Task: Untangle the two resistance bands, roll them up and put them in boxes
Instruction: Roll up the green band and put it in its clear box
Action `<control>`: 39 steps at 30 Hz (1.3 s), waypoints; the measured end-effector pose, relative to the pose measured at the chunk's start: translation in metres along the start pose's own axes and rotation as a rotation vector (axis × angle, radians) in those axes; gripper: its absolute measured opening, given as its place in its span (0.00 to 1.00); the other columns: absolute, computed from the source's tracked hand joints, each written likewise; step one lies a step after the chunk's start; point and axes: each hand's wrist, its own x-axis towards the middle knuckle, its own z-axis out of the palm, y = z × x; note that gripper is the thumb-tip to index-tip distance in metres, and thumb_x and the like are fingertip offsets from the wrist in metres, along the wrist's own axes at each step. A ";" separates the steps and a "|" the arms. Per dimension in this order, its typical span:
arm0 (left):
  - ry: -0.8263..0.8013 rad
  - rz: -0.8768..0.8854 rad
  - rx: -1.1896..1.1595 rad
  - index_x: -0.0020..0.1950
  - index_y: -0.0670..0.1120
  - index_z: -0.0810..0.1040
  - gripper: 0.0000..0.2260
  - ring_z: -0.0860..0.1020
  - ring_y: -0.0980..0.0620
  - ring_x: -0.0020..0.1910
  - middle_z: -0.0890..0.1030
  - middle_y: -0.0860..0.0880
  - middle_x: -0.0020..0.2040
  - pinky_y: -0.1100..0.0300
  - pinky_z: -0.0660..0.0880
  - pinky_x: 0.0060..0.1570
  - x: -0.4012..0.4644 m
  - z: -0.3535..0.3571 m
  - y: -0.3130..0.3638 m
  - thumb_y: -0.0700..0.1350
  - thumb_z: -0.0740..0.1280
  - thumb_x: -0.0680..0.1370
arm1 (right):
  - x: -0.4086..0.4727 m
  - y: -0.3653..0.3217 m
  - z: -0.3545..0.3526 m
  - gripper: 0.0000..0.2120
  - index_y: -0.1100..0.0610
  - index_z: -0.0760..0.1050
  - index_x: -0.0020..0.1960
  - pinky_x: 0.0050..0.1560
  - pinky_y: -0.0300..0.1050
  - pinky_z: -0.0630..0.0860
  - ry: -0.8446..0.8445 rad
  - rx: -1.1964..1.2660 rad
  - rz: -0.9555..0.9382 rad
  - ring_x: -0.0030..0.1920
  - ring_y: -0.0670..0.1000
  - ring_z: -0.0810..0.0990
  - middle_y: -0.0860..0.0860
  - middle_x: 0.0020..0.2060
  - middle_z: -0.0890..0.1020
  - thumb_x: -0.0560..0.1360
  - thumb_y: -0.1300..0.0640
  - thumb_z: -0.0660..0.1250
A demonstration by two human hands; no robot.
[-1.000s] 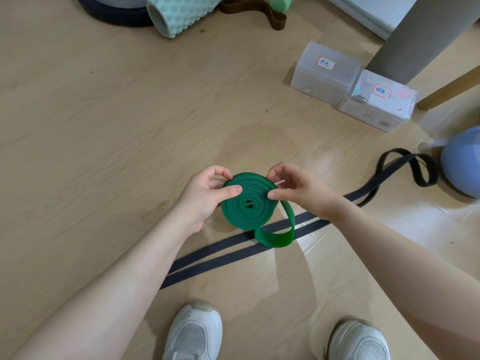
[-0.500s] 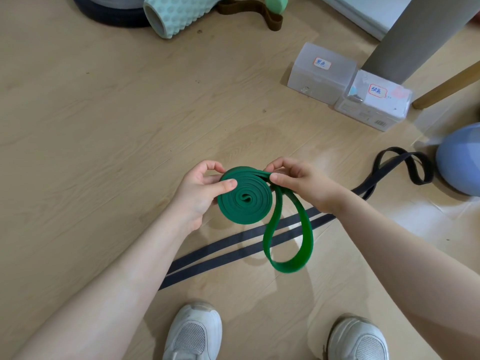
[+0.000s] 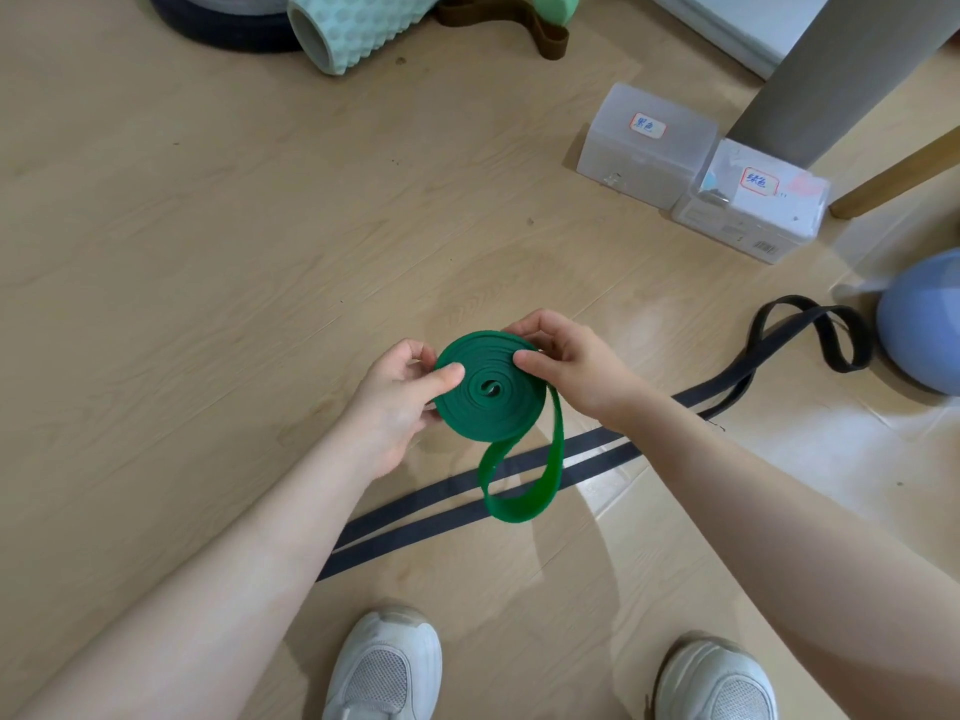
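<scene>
A green resistance band (image 3: 488,389) is wound into a flat coil held above the floor, with a loose loop hanging below it. My left hand (image 3: 397,402) pinches the coil's left edge, thumb on top. My right hand (image 3: 566,363) pinches its upper right edge where the loose end leaves the coil. A black resistance band (image 3: 582,459) lies stretched out on the wooden floor beneath, curling at its far right end. Two translucent boxes stand closed at the upper right: one (image 3: 647,145) on the left, one (image 3: 753,200) on the right, each with a label.
A mint foam roller (image 3: 358,23), a dark ring and a brown strap (image 3: 509,18) lie at the top. A blue ball (image 3: 924,324) sits at the right edge, beside a grey post (image 3: 831,65) and a wooden leg. My white shoes (image 3: 387,667) are at the bottom.
The hanging green loop grew longer half a second ago and has shortened again as more band went onto the coil. My right hand shifted along the coil's upper edge.
</scene>
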 end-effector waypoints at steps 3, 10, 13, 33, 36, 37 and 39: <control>-0.160 -0.015 0.445 0.56 0.48 0.69 0.13 0.78 0.52 0.50 0.79 0.50 0.52 0.57 0.75 0.50 0.002 -0.003 0.008 0.39 0.68 0.74 | -0.003 -0.003 -0.008 0.08 0.54 0.74 0.53 0.54 0.44 0.78 -0.099 -0.268 -0.036 0.51 0.50 0.80 0.49 0.49 0.80 0.77 0.64 0.62; -0.260 0.002 0.631 0.53 0.47 0.73 0.11 0.79 0.53 0.48 0.81 0.46 0.52 0.62 0.75 0.48 0.010 0.017 0.015 0.42 0.71 0.73 | -0.011 0.000 -0.006 0.11 0.53 0.73 0.58 0.52 0.42 0.75 -0.214 -0.470 -0.038 0.50 0.48 0.78 0.46 0.49 0.79 0.76 0.61 0.63; -0.289 0.022 0.705 0.49 0.49 0.73 0.12 0.80 0.50 0.48 0.81 0.46 0.50 0.57 0.77 0.51 0.013 0.019 0.014 0.40 0.72 0.71 | -0.012 0.004 -0.009 0.08 0.53 0.71 0.53 0.53 0.49 0.76 -0.178 -0.402 -0.015 0.49 0.50 0.79 0.49 0.49 0.80 0.76 0.61 0.64; 0.120 0.252 -0.039 0.46 0.47 0.75 0.07 0.80 0.58 0.41 0.82 0.52 0.43 0.66 0.75 0.42 0.017 0.017 0.018 0.36 0.68 0.74 | -0.013 0.018 -0.012 0.06 0.52 0.67 0.50 0.57 0.47 0.76 0.134 0.196 -0.006 0.48 0.50 0.79 0.62 0.52 0.78 0.77 0.61 0.62; 0.115 0.188 -0.142 0.45 0.47 0.74 0.06 0.79 0.55 0.41 0.83 0.52 0.41 0.61 0.74 0.45 0.015 0.020 0.009 0.36 0.67 0.75 | -0.012 0.013 -0.010 0.06 0.53 0.66 0.51 0.55 0.48 0.78 0.142 0.277 -0.015 0.46 0.50 0.80 0.58 0.48 0.80 0.78 0.61 0.62; 0.116 0.173 -0.182 0.45 0.47 0.74 0.06 0.79 0.54 0.42 0.82 0.51 0.42 0.60 0.74 0.46 0.015 0.021 0.006 0.36 0.66 0.75 | -0.012 0.012 -0.009 0.06 0.54 0.66 0.51 0.51 0.46 0.79 0.135 0.336 -0.009 0.45 0.50 0.81 0.56 0.45 0.81 0.77 0.62 0.62; 0.102 0.154 -0.230 0.46 0.47 0.73 0.06 0.79 0.54 0.43 0.82 0.50 0.44 0.59 0.74 0.47 0.015 0.022 0.003 0.36 0.65 0.76 | -0.011 0.009 -0.006 0.07 0.54 0.65 0.51 0.44 0.43 0.80 0.137 0.421 0.004 0.42 0.50 0.82 0.53 0.42 0.82 0.77 0.62 0.61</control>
